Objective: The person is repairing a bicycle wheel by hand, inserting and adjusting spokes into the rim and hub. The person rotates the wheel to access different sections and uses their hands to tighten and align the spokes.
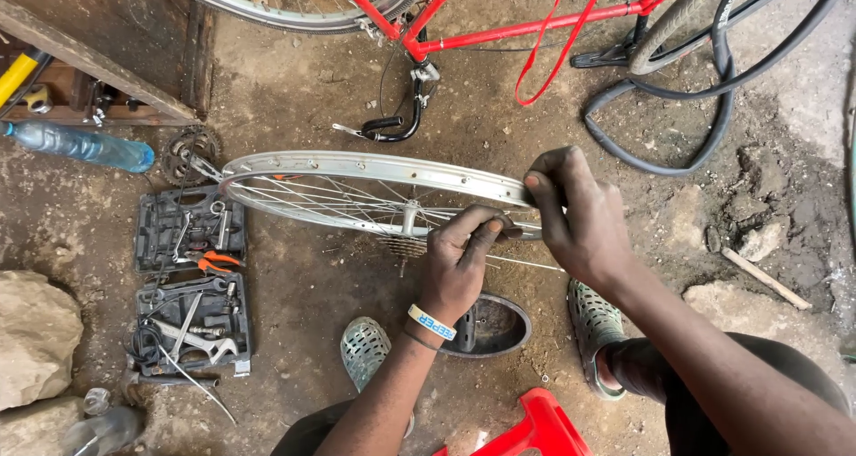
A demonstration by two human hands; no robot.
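Note:
A silver spoked bicycle wheel rim (357, 166) stands tilted above the dirt ground, its hub and sprocket (408, 233) near the middle. My right hand (575, 215) grips the rim's near right edge. My left hand (459, 260), with a wristband, pinches a spoke close to the rim, just left of the right hand. My feet in green perforated shoes (364, 349) rest below.
A red bicycle frame (499, 28) stands behind, with loose black tyres (704, 90) at right. An open black tool case (190, 282) lies left, beside a plastic bottle (80, 144), a chainring (189, 151) and rocks (31, 331). A dark bowl (490, 327) and red stool (535, 425) sit near.

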